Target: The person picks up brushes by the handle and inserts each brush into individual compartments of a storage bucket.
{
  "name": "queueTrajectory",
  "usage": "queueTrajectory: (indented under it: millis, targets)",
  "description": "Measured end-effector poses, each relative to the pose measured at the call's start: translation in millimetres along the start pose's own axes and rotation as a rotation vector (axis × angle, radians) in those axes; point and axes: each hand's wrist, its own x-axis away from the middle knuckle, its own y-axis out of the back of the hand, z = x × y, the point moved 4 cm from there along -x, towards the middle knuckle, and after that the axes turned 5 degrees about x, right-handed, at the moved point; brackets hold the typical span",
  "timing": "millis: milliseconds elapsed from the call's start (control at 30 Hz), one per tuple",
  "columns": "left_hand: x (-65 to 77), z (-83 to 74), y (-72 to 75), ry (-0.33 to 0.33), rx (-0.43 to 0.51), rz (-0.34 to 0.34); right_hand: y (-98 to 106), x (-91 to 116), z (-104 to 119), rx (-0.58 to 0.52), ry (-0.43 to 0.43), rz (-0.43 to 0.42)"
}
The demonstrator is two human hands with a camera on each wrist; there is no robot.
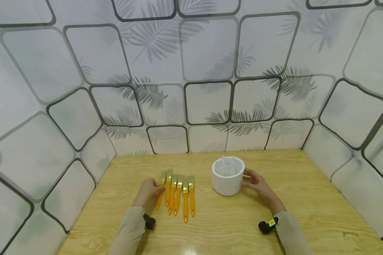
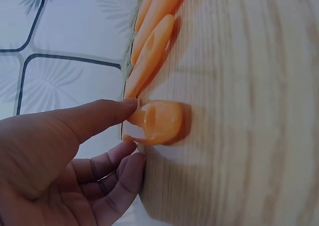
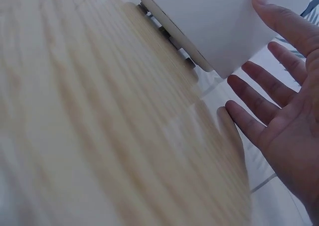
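Several paintbrushes with orange handles and gold ferrules lie side by side on the wooden table, bristles pointing away. My left hand (image 1: 147, 191) pinches the leftmost paintbrush (image 1: 159, 200) between thumb and fingers. Up close in the left wrist view, the thumb and fingertips sit on either side of its orange handle (image 2: 167, 121). A white round organizer (image 1: 227, 185) with divided compartments stands right of the brushes. At its right side is my right hand (image 1: 257, 183), fingers spread and fairly straight. The right wrist view shows the thumb against the organizer's white wall (image 3: 214, 27).
The wooden table (image 1: 223, 223) runs up to a patterned backdrop (image 1: 207, 102) behind and at both sides. Dark feet (image 3: 164, 32) show under the organizer. The rightmost paintbrush (image 1: 192, 202) lies a short way left of the organizer.
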Motion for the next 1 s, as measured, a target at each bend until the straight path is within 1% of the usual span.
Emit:
queueTrajectory:
  millis: [333, 500, 600, 667, 800, 900, 1000]
  targets:
    - [2.7, -2.6, 1.5, 0.031, 0.026, -0.028, -0.4, 0.3, 0.8, 0.012, -0.008, -0.016]
    - [5.5, -3.9, 2.2, 0.034, 0.063, -0.036, -0.6, 0.8, 0.7, 0.001, -0.009, -0.014]
    - [6.2, -4.3, 2.9, 0.042, 0.091, -0.044, -0.2, 0.8, 0.6, -0.003, 0.003, -0.008]
    - [6.0, -4.4, 3.7, 0.046, 0.100, -0.053, -0.1, 0.7, 0.7, 0.003, 0.022, -0.004]
    - [4.3, -1.7, 3.8, 0.058, 0.109, -0.061, 0.0, 0.2, -0.4, 0.012, 0.031, 0.000]
    - [3.7, 1.1, 4.0, 0.079, 0.117, -0.060, -0.4, 0.4, -1.4, 0.002, 0.009, -0.006]
    - [4.9, 2.2, 5.7, 0.104, 0.149, -0.054, -1.3, 1.6, -1.5, -0.009, -0.008, -0.008]
